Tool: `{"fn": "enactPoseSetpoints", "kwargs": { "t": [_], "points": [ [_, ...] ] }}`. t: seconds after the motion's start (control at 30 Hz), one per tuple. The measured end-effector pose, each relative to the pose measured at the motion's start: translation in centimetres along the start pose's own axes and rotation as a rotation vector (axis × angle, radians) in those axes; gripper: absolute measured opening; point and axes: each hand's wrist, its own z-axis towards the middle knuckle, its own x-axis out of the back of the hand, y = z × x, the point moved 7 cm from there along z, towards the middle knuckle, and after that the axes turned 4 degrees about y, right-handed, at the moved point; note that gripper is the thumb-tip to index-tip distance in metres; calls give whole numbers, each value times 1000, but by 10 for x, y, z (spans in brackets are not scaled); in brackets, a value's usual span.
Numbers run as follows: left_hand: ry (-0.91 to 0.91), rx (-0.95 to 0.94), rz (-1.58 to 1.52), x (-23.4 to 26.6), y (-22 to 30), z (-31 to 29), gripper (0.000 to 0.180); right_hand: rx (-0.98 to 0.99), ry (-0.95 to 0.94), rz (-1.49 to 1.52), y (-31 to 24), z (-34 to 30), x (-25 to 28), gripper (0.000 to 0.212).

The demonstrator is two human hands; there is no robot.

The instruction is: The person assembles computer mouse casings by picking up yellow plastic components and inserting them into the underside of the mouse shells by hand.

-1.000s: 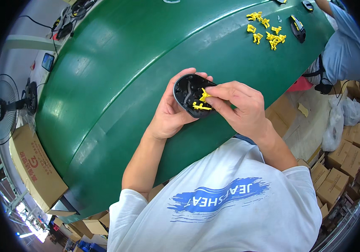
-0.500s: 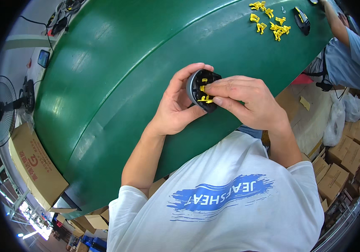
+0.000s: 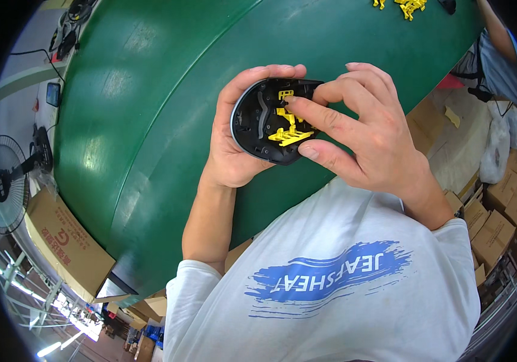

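Observation:
My left hand (image 3: 228,148) is wrapped round a rounded black plastic shell (image 3: 247,120) and holds it tilted, its hollow inner side showing. Yellow plastic clips (image 3: 290,136) sit inside the shell. Over its right side is my right hand (image 3: 373,136), fingers apart. The right index fingertip touches the inside by the upper yellow clip (image 3: 285,95), and the thumb is near the shell's lower right edge. My right fingers hide part of that right side.
A green table (image 3: 168,54) lies beneath my hands. Loose yellow clips (image 3: 411,7) and a dark piece (image 3: 448,6) lie at its far right. Another person's arm (image 3: 498,33) is beyond. At left stand a fan (image 3: 6,181) and a cardboard box (image 3: 65,241); more boxes (image 3: 493,235) are stacked at right.
The shell has turned so more of its inside shows, and it looks larger and further left. My right fingers have spread and lifted partly off the clips. The view has shifted.

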Motion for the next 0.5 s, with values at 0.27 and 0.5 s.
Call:
{"fn": "enactPoseSetpoints", "kwargs": {
  "t": [0.27,0.5],
  "points": [
    [13,-6,-1,0,-6,6,97,-71,-111,41,12,5,3,41],
    [83,63,-27,-1,8,5,98,-17,-79,161,11,25,21,32]
  ]
}}
